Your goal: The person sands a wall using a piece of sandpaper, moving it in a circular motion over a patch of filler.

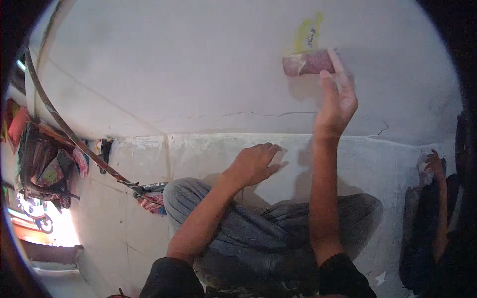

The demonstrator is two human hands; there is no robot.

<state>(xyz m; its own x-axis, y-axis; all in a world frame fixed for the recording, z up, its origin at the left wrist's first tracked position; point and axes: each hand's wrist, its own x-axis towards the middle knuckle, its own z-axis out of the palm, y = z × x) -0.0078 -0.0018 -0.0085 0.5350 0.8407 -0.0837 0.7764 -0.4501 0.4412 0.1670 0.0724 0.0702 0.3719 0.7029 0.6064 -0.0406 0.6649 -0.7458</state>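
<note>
My right hand grips one end of a reddish-brown abrasive piece, which looks like worn sandpaper, between thumb and fingers. It lies flat against the pale wall, just below a yellow patch with a dark mark on it. The fingers are slightly blurred. Lower down, my left hand is held out over the light floor with its fingers apart and nothing in it. Whether it touches the floor, I cannot tell. My crossed legs in grey trousers are beneath both forearms.
A thin crack runs along the wall above its base. At left, a long curved pole or cable crosses the view, near hanging cloths and bags. A bright doorway shows a motorcycle wheel. Another person's hand is at right.
</note>
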